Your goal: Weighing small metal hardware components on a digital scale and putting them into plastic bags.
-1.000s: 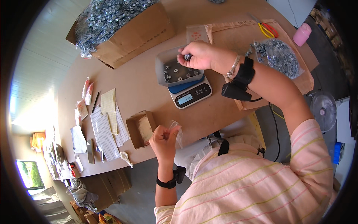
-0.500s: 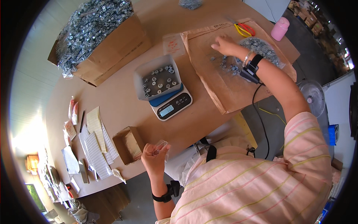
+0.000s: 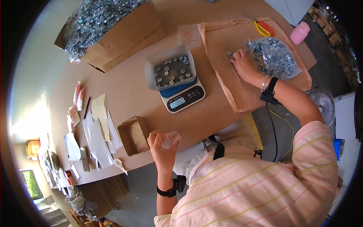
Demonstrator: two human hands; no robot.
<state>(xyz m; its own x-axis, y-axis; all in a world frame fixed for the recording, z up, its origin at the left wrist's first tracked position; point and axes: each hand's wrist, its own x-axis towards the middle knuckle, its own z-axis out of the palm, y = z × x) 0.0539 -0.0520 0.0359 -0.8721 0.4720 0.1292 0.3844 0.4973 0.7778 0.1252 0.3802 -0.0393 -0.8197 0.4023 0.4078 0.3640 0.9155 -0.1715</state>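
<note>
In my left hand (image 3: 162, 151), raised near the table's front edge, the fingers grip a small clear plastic bag (image 3: 171, 139) that bulges out beside the thumb. My right hand (image 3: 246, 68) rests on a brown paper sheet (image 3: 221, 70), its fingers curled down among small loose metal washers (image 3: 256, 53). Whatever its fingertips pinch is too small to make out. Just right of that hand lies a clear bag of metal fasteners (image 3: 281, 59). Between my hands, a digital scale (image 3: 185, 99) carries a white open tray (image 3: 151, 72) with several washer-like metal parts spread over its bottom.
A large carton (image 3: 128, 36) heaped with metal hardware stands at the far left. Nearer are a small open cardboard box (image 3: 145, 130), paper sheets (image 3: 100, 138) and a pen (image 3: 87, 107). Yellow-red scissors (image 3: 264, 28) and a pink bottle (image 3: 300, 33) sit far right. A cable (image 3: 275, 132) hangs from my right wrist.
My right hand has come down toward the loose washers, with its fingers lower on the paper. The clear bag in my left hand is more spread out. The whole view has shifted slightly.
</note>
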